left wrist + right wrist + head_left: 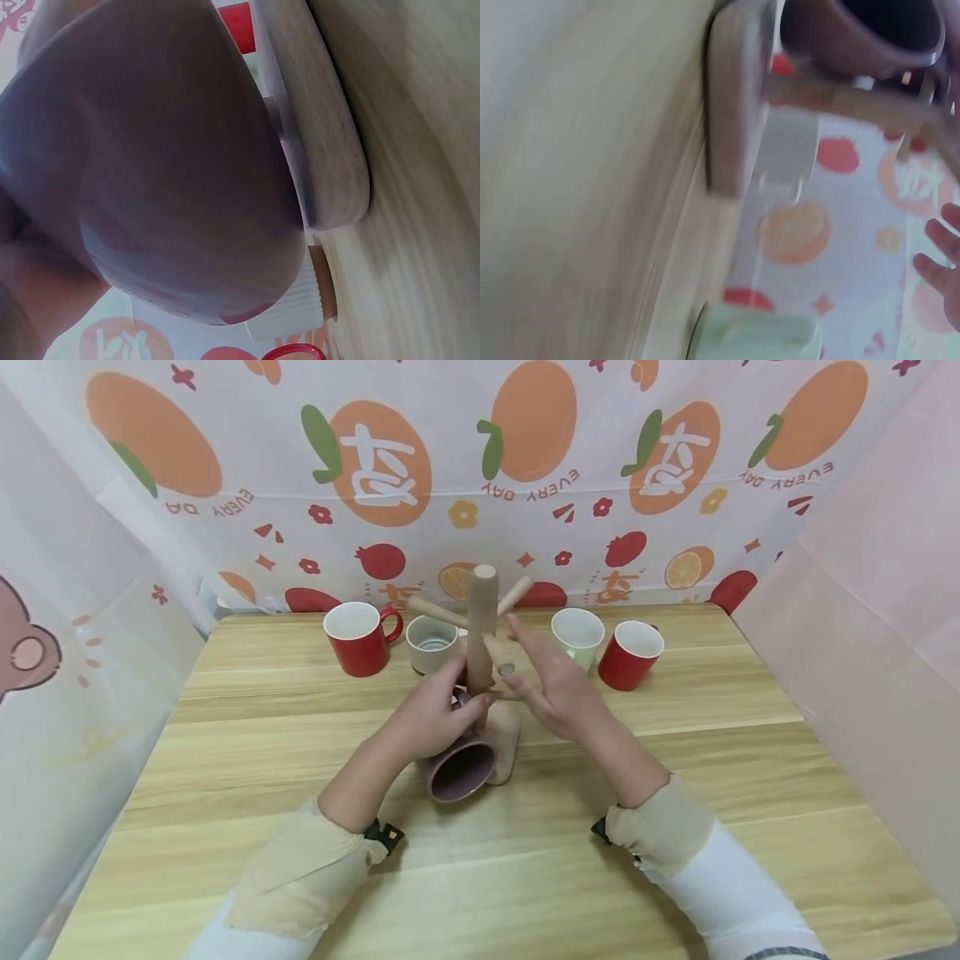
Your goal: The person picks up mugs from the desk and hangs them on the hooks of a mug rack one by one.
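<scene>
A wooden mug tree point(482, 635) with several pegs stands on the table, its flat base point(504, 742) beneath. My left hand point(431, 710) grips a purple mug point(462, 768) at its handle, close against the post, with the mug's mouth tilted toward me. The mug's smooth side fills much of the left wrist view, beside the base edge point(330, 135). How far the handle sits on a peg is hidden by the hand. My right hand point(562, 685) is just right of the post, its fingers point(934, 274) extended and holding nothing, near a peg.
Behind the tree stand a red mug point(360, 647) at left and a ribbed pale cup point(431, 647). Right of it are a light green mug point(579, 633) and another red mug point(628, 660). A printed curtain point(457, 460) hangs along the back edge of the wooden table point(247, 760).
</scene>
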Demonstrator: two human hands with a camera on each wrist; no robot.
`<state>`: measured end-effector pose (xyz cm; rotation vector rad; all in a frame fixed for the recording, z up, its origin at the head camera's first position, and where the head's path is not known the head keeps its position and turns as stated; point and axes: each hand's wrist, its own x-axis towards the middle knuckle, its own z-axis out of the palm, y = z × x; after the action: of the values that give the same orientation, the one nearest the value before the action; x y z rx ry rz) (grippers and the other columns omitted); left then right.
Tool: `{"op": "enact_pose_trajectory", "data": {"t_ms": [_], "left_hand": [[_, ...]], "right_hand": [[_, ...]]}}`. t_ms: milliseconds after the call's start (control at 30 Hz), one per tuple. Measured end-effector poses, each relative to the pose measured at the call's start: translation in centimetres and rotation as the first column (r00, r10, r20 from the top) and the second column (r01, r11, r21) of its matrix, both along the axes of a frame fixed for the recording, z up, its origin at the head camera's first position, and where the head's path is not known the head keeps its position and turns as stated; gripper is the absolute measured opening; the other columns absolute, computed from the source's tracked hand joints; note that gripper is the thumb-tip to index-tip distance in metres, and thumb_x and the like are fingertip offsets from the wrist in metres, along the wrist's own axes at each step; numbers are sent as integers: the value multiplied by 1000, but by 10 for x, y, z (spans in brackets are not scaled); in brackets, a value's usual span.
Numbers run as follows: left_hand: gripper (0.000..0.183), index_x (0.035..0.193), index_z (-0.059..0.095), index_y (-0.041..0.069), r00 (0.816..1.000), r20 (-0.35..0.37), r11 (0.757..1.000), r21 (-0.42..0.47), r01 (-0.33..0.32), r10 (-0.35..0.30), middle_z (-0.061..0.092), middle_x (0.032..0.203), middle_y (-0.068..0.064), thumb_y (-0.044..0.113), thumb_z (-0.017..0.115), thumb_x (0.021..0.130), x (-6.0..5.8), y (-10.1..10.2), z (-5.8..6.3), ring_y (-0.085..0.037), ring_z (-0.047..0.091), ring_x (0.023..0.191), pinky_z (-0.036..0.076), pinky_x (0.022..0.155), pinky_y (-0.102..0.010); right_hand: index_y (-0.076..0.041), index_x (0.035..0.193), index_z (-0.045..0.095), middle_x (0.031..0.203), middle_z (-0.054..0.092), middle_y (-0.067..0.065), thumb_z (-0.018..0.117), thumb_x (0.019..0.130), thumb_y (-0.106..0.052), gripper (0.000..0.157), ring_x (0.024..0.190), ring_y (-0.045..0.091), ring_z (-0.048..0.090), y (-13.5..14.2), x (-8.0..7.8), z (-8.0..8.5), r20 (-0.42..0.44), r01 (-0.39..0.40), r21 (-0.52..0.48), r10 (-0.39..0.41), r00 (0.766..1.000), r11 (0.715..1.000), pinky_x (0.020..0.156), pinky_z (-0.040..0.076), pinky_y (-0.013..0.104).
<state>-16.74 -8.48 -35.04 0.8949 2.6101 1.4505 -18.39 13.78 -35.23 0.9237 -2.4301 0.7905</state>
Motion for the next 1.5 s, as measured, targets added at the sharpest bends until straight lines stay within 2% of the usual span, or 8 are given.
{"op": "enact_pose_trajectory", "data": {"t_ms": [200, 367, 667, 767, 933, 1100, 1333, 1500], "left_hand": [[35, 127, 43, 15, 1000, -3, 999, -32, -8, 8, 62, 106, -2, 16, 58, 95, -1, 2, 0, -16, 63, 96, 54, 85, -37], [33, 124, 44, 13, 1000, 14, 999, -39, -18, 19, 63, 106, -4, 13, 58, 94, 0, 2, 2, -18, 63, 96, 54, 87, -38], [36, 126, 44, 15, 1000, -3, 999, -29, -30, 30, 64, 107, -2, 16, 59, 94, 2, -1, -1, -17, 63, 98, 53, 88, -40], [35, 126, 44, 15, 999, -19, 999, -20, -32, 31, 64, 105, -2, 15, 60, 94, 3, -2, -4, -17, 63, 97, 53, 89, -40], [35, 124, 44, 16, 999, -39, 999, -5, -34, 34, 64, 102, -1, 15, 60, 93, 3, -1, -6, -16, 62, 92, 53, 85, -37], [36, 126, 44, 15, 999, -36, 999, -19, -37, 36, 64, 103, -2, 17, 60, 94, 3, 1, -5, -16, 60, 88, 52, 81, -34], [32, 123, 46, 15, 998, -28, 998, -21, -57, 56, 65, 102, -1, 18, 59, 94, 5, 1, -5, -15, 60, 86, 52, 79, -33], [33, 124, 46, 17, 998, -17, 998, -12, -59, 59, 65, 103, -1, 18, 59, 94, 5, 1, -5, -15, 60, 88, 52, 79, -33]], "right_hand": [[-20, 155, 31, 148, 44, 15, 36, 101, -57, 66, 138, 34, 39, 42, -29, 0, 44, 146, 39, -148, 988, 989, 113, 32, 53], [-21, 149, 42, 144, 44, 17, 49, 101, -43, 53, 136, 36, 39, 71, -45, -1, 103, 291, 59, -295, 950, 955, 110, 32, 58], [-20, 147, 45, 144, 44, 19, 60, 94, -43, 59, 133, 39, 41, 81, -60, -5, 138, 388, 184, -414, 900, 903, 105, 33, 65], [-20, 146, 46, 146, 41, 19, 63, 92, -37, 60, 135, 40, 38, 81, -65, -7, 143, 371, 237, -410, 901, 898, 107, 31, 65], [-20, 144, 48, 153, 33, 18, 64, 82, -20, 63, 143, 39, 27, 81, -73, -10, 155, 279, 319, -341, 927, 906, 114, 21, 62], [-23, 146, 47, 159, 24, 14, 68, 77, -8, 75, 148, 37, 17, 77, -80, -10, 184, 184, 413, -280, 942, 892, 118, 13, 62], [-27, 153, 35, 166, 0, 8, 80, 72, -3, 96, 150, 44, -2, 63, -95, -12, 317, 68, 553, -286, 905, 830, 119, 4, 62], [-31, 153, 35, 165, 7, 9, 83, 77, -16, 91, 149, 47, 0, 56, -99, -19, 317, 72, 609, -326, 891, 790, 117, 13, 63]]}}
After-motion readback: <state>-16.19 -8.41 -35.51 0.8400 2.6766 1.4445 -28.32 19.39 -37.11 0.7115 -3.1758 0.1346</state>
